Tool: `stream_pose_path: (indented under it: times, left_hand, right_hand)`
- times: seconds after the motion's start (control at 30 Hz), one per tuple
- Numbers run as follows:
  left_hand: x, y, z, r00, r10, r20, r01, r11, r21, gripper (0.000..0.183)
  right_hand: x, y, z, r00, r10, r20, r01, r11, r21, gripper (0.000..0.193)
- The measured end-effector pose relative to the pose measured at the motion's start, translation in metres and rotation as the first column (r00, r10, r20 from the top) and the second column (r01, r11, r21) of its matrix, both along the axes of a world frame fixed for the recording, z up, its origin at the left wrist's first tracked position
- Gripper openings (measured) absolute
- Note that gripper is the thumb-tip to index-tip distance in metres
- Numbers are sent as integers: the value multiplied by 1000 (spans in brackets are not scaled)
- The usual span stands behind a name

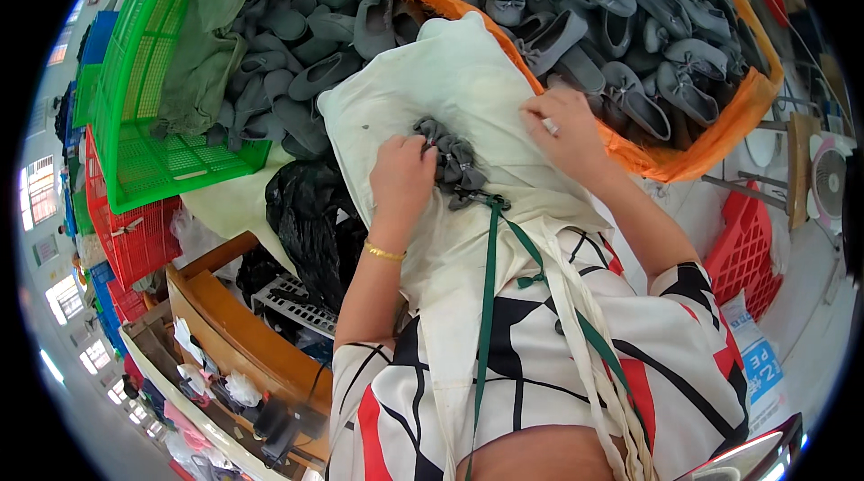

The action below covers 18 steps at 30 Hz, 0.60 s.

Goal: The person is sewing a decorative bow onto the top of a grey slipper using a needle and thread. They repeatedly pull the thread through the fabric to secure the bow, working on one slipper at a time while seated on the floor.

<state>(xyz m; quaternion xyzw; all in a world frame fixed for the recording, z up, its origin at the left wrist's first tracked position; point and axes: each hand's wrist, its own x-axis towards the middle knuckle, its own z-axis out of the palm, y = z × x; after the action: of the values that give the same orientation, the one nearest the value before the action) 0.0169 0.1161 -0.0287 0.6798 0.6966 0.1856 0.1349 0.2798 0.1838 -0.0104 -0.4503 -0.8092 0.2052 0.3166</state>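
Observation:
A white cloth-covered cushion (pixel 486 58) lies across my lap, with a small heap of grey fabric bows (pixel 457 161) on it. My left hand (pixel 402 177), a gold bracelet at its wrist, has its fingers curled and pressed together on the heap's left edge, at a grey bow. To the right, over the cushion's edge, my right hand (pixel 565 132) is closed with the fingertips together. A small white piece (pixel 549 125) shows at its fingers; anything else in its grip is hidden. A dark metal clip (pixel 490 202) on a green cord (pixel 489 301) rests just below the bows.
Ahead on the right, an orange sack (pixel 670 161) is heaped with grey bow-trimmed flat shoes (pixel 630 89). More grey shoes (pixel 306 67) lie loose ahead left, beside a green plastic crate (pixel 117 121). A black plastic bag (pixel 310 215) and wooden desk (pixel 234 328) stand left. A fan (pixel 826 179) is at right.

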Motion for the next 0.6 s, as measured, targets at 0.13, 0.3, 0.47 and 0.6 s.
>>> stream_pose_path:
  times: [0.13,0.3,0.47,0.6]
  left_hand:
    - [-3,7,-13,997,11,-77,-17,997,-78,14]
    - [-31,1,-2,943,76,325,-40,993,-114,8]
    - [-35,-6,23,752,152,642,-45,983,-180,4]
    - [-33,-12,30,726,45,687,-4,998,-61,7]
  right_hand:
    - [-30,0,12,979,206,-2,-205,977,-51,8]
    - [-54,4,24,962,176,-211,-248,885,-393,13]
    - [-80,10,18,940,125,-317,-297,759,-580,17]
    - [-97,10,8,937,69,-342,-332,477,-814,16]
